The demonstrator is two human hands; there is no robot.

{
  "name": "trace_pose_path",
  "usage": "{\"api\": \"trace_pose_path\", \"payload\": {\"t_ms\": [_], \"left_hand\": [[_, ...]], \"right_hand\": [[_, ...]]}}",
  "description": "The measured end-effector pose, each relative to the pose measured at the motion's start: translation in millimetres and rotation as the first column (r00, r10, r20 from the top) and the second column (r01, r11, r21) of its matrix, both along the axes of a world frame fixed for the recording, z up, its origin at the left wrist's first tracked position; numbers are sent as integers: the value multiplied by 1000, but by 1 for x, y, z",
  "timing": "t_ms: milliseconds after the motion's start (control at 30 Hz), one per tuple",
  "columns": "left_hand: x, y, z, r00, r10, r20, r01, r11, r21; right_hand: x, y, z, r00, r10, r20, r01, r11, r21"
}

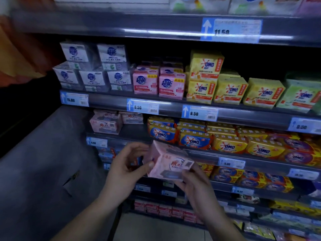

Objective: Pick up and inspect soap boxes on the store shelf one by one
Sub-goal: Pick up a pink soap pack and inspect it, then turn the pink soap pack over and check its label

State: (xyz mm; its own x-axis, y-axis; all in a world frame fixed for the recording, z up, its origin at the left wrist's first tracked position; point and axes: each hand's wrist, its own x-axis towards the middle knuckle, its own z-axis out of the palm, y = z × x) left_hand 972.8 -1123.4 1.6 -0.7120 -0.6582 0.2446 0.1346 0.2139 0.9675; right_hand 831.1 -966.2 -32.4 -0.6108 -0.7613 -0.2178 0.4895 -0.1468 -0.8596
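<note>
**While left hand (127, 165) and right hand (195, 182) grip it, pink soap box (171, 162) tilts**

Film-wrapped, it carries a round red-and-blue logo. The left thumb presses its near left edge; right fingers curl under its lower right corner. Beyond, matching pink boxes (105, 125) sit on the shelf (133, 130).

- One pink soap box (171, 162) is being held.
- Five white boxes (93, 79) are sitting above-left of it.
- Four yellow OMO boxes (231, 90) are facing front above-right of it.
</note>
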Motion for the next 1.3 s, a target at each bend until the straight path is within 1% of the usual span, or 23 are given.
{"api": "trace_pose_path", "payload": {"t_ms": [67,133,200,233,267,333,433,500,567,633,700,800,933,1000,1033,1067,1133,1167,1200,1233,1300], "left_hand": [[3,-8,-8,998,48,40,-47,999,-14],[6,-19,-18,994,93,64,-95,995,29],[6,-35,-28,983,157,95,-165,983,80],[5,-44,-34,973,205,110,-214,973,82],[4,-54,-39,959,259,113,-268,960,75],[2,-74,-44,933,351,77,-356,932,65],[-4,-108,-49,917,396,56,-399,913,82],[-12,-132,-56,916,390,92,-398,913,87],[-23,-148,-61,927,358,109,-368,925,98],[-31,-158,-65,954,284,94,-294,948,118],[-34,-162,-69,972,219,90,-226,970,86],[-31,-166,-78,962,221,160,-223,975,-3],[-30,-169,-80,949,207,239,-201,978,-46],[-30,-171,-83,952,148,267,-147,989,-24],[-29,-172,-84,955,133,265,-138,990,1],[-26,-171,-85,957,151,246,-158,987,10],[-16,-174,-84,946,271,176,-273,962,-14],[-9,-177,-83,928,347,137,-346,938,-38],[-2,-183,-83,903,418,104,-414,908,-60],[3,-192,-84,874,477,86,-472,878,-75],[11,-214,-86,835,538,114,-532,843,-80]], "right_hand": [[3,-12,0,993,-35,-116,46,994,101],[8,-29,1,971,-33,-238,75,983,168],[12,-51,2,925,-41,-378,126,971,203],[13,-62,3,898,-30,-439,138,967,216],[14,-75,4,876,-6,-482,132,965,228],[15,-100,4,853,46,-519,107,959,262],[15,-135,4,814,115,-570,119,927,356],[14,-156,5,801,151,-579,115,911,396],[9,-172,7,829,154,-537,93,910,405],[2,-187,5,846,150,-511,76,916,395],[-4,-197,-4,850,165,-501,63,911,408],[-2,-202,-13,856,216,-470,15,898,440],[-2,-206,-15,856,195,-479,20,913,408],[-4,-207,-12,864,205,-460,10,906,423],[-4,-206,-11,858,199,-473,32,900,435],[-3,-205,-10,842,166,-513,90,894,438],[8,-201,-8,784,68,-617,240,883,403],[16,-202,-4,763,61,-644,253,888,385],[25,-207,0,746,107,-657,213,897,388],[34,-214,4,729,196,-655,134,898,418],[49,-234,8,687,392,-612,-38,861,508]]}}
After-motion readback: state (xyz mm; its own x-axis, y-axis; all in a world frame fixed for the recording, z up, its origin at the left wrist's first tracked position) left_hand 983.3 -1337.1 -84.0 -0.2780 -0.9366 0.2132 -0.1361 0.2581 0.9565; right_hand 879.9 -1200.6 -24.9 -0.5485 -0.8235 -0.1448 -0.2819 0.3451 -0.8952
